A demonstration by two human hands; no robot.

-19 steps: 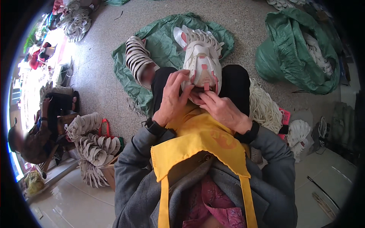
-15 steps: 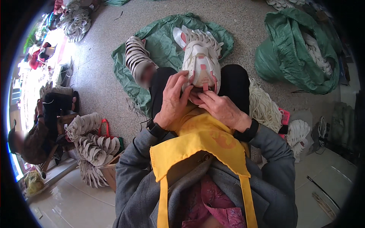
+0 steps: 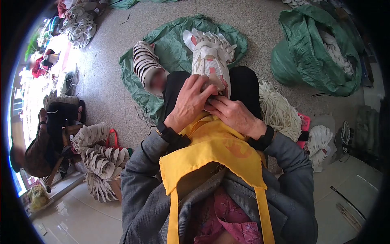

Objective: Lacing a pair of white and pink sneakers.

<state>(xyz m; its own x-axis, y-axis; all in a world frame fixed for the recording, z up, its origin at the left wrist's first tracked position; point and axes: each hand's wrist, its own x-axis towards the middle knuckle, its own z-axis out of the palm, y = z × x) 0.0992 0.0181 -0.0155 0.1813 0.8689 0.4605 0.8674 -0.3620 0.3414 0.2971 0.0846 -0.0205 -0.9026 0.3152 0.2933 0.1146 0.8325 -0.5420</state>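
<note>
1. Two hands meet over one white shoe [image 3: 211,67] with pink patches, which lies across the person's lap on black trousers, its toe end pointing away from the body.
2. Left hand [image 3: 190,101]: fingers curled and pressed onto the near end of the shoe, closed on its edge; the fingertips are tucked under, so the exact pinch is hidden.
3. Right hand [image 3: 232,114]: fingers bent, tips touching the same near end of the shoe, just beside the left hand's fingers. It grips the shoe, or something small at it; too small to tell which.
4. The hands touch each other at the fingertips. A dark band sits on each wrist.
5. A yellow apron [image 3: 211,156] over a grey jacket lies directly below the hands.
6. A green sheet [image 3: 172,46] is spread on the speckled floor beyond the knees; a stack of white shoe pieces [image 3: 144,65] rests on it, left of the shoe.
7. A bundle of white laces [image 3: 278,110] lies near the right knee.
8. A green sack [image 3: 315,51], open and holding white pieces, stands well apart at the upper right.
9. More stacked white shoe pieces [image 3: 99,156] sit at lower left, near another seated person [image 3: 44,142].
</note>
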